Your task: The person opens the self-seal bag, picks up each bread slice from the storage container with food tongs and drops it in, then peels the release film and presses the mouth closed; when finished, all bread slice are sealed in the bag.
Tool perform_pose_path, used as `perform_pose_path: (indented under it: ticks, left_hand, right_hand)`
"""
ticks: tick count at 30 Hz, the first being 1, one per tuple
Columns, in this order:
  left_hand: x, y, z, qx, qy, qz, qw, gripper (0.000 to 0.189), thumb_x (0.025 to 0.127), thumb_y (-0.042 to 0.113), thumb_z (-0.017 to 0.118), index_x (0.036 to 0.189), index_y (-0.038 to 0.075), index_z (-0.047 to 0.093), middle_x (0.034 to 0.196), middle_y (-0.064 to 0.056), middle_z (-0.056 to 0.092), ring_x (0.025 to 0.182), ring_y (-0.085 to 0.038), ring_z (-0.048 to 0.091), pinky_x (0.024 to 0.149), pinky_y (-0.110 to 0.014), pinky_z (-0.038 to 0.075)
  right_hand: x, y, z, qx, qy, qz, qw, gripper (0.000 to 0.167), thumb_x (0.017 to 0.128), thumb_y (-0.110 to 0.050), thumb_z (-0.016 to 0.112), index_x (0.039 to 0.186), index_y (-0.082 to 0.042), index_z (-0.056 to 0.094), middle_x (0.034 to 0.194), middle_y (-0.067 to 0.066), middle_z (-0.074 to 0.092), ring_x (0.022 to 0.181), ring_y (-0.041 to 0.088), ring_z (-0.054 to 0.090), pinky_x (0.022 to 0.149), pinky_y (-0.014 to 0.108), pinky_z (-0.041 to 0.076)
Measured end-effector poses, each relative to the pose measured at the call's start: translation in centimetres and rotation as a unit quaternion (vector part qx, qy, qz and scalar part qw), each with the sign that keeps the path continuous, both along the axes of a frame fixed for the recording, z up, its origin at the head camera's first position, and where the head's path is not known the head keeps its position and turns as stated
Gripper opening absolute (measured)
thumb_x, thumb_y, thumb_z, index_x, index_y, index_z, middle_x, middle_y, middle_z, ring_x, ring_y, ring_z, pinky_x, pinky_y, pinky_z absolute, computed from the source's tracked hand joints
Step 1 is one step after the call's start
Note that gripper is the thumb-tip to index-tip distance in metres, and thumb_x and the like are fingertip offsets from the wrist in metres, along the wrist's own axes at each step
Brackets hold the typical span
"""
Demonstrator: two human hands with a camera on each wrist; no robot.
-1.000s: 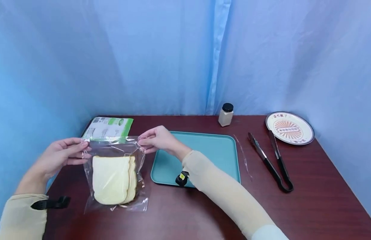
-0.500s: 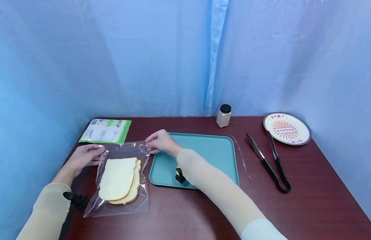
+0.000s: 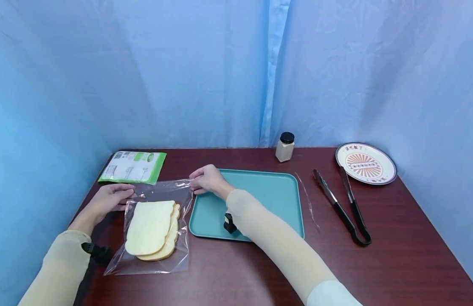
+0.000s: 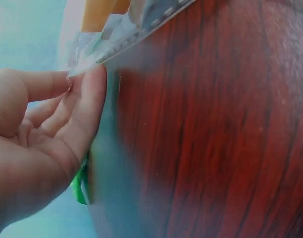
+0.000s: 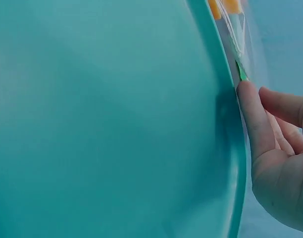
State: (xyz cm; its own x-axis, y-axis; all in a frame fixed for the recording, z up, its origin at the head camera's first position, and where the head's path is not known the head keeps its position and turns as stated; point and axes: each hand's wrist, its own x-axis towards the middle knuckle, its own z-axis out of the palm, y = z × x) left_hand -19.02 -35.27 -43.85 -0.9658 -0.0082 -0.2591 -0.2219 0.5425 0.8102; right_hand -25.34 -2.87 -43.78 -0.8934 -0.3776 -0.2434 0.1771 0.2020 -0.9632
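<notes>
A clear plastic bag (image 3: 175, 266) lies nearly flat at the left of the table, with two slices of bread (image 3: 149, 227) inside, one overlapping the other. My left hand (image 3: 106, 199) pinches the bag's upper left corner. At the upper right corner, beside the tray's left edge, my right hand (image 3: 209, 180) pinches the film between thumb and fingers. The left wrist view shows the bag's edge (image 4: 122, 44) running from between my thumb and fingertips. In the right wrist view, the teal tray (image 5: 117, 119) fills most of the frame beside my right hand (image 5: 280, 153).
A white-and-green packet (image 3: 133, 166) lies behind the bag. My right forearm crosses the teal tray (image 3: 265, 191). Farther right are a thin clear strip (image 3: 309, 202), black-handled tongs (image 3: 349, 216), a patterned plate (image 3: 385, 174) and a black-lidded jar (image 3: 285, 148). Blue curtains (image 3: 198, 76) hang around the table.
Both hands lowered the bag from a raised, upright hold to nearly flat on the table, and the left hand moved right. Over the last half second the right hand shifted slightly right, drawing the top edge straighter.
</notes>
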Motion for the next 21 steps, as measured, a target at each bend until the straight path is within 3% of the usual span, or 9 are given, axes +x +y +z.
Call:
perform_pose_path:
  ticks: [3,5,6,8,12,14,17,19,21]
  left_hand:
    - [0.4,0.5,0.7,-0.080,0.063,-0.015,0.9947,0.053,0.107,0.024,0.053,0.143,-0.014,0.043,0.125,-0.031,0.060,0.099,-0.028,0.068,0.077,-0.039,0.060]
    - [0.7,1.3,1.7,-0.140,0.143,-0.024,0.9794,0.052,0.106,0.025,0.055,0.142,-0.012,0.046,0.126,-0.033,0.058,0.104,-0.041,0.065,0.081,-0.049,0.057]
    - [0.8,1.8,2.4,-0.169,0.193,-0.027,0.9662,0.050,0.105,0.024,0.056,0.140,-0.011,0.048,0.125,-0.034,0.058,0.106,-0.045,0.063,0.082,-0.053,0.055]
    - [1.1,2.9,4.1,-0.215,0.295,-0.031,0.9305,0.045,0.103,0.021,0.060,0.136,-0.009,0.054,0.126,-0.033,0.059,0.109,-0.049,0.060,0.085,-0.061,0.049]
    - [1.4,5.8,8.2,-0.260,0.438,-0.058,0.8587,0.041,0.098,0.019,0.068,0.133,-0.003,0.063,0.135,-0.027,0.059,0.126,-0.046,0.053,0.098,-0.065,0.042]
    - [1.7,7.0,10.1,-0.277,0.474,-0.076,0.8324,0.044,0.096,0.020,0.071,0.135,0.000,0.064,0.141,-0.023,0.056,0.136,-0.041,0.047,0.107,-0.060,0.038]
    - [2.4,8.6,12.5,-0.307,0.488,-0.101,0.8111,0.052,0.095,0.023,0.072,0.141,0.001,0.059,0.149,-0.022,0.050,0.146,-0.035,0.036,0.118,-0.049,0.028]
    - [2.8,9.5,13.6,-0.324,0.487,-0.110,0.8039,0.057,0.095,0.026,0.071,0.144,0.002,0.055,0.152,-0.021,0.046,0.149,-0.032,0.030,0.121,-0.044,0.021]
    - [3.1,10.1,14.3,-0.339,0.473,-0.118,0.8045,0.060,0.097,0.029,0.069,0.148,0.003,0.050,0.155,-0.021,0.042,0.151,-0.031,0.025,0.122,-0.042,0.016]
  right_hand:
    - [0.2,1.0,0.9,0.053,0.084,0.017,0.9949,0.023,0.094,-0.004,0.072,0.117,0.001,0.073,0.094,0.009,0.075,0.083,0.021,0.074,0.071,0.032,0.060]
    - [0.3,2.3,1.9,0.107,0.169,0.030,0.9793,0.025,0.097,-0.012,0.070,0.120,-0.003,0.073,0.103,0.005,0.075,0.091,0.019,0.072,0.079,0.031,0.058]
    - [0.4,3.1,2.7,0.136,0.213,0.035,0.9670,0.025,0.099,-0.017,0.069,0.121,-0.006,0.073,0.108,0.003,0.075,0.097,0.017,0.071,0.085,0.031,0.056]
    - [0.7,4.9,4.5,0.185,0.295,0.043,0.9365,0.028,0.102,-0.027,0.064,0.125,-0.012,0.073,0.118,0.001,0.073,0.110,0.015,0.067,0.097,0.031,0.050]
    - [1.6,9.1,8.5,0.239,0.449,0.056,0.8591,0.033,0.106,-0.029,0.056,0.129,-0.009,0.070,0.134,0.007,0.066,0.134,0.022,0.053,0.116,0.038,0.034]
    - [2.1,11.2,10.2,0.273,0.516,0.048,0.8104,0.035,0.107,-0.027,0.055,0.132,-0.007,0.068,0.141,0.010,0.060,0.142,0.026,0.043,0.119,0.042,0.027]
    - [3.1,14.6,12.2,0.339,0.562,0.026,0.7543,0.041,0.108,-0.029,0.051,0.141,-0.008,0.060,0.151,0.010,0.049,0.150,0.029,0.025,0.121,0.051,0.015]
    - [3.6,17.0,13.1,0.382,0.562,0.011,0.7338,0.046,0.109,-0.032,0.047,0.150,-0.010,0.050,0.158,0.009,0.039,0.153,0.030,0.014,0.121,0.056,0.007]
    - [4.1,19.6,13.7,0.417,0.548,-0.002,0.7252,0.051,0.110,-0.033,0.042,0.156,-0.009,0.040,0.162,0.010,0.030,0.154,0.030,0.003,0.120,0.058,0.001]
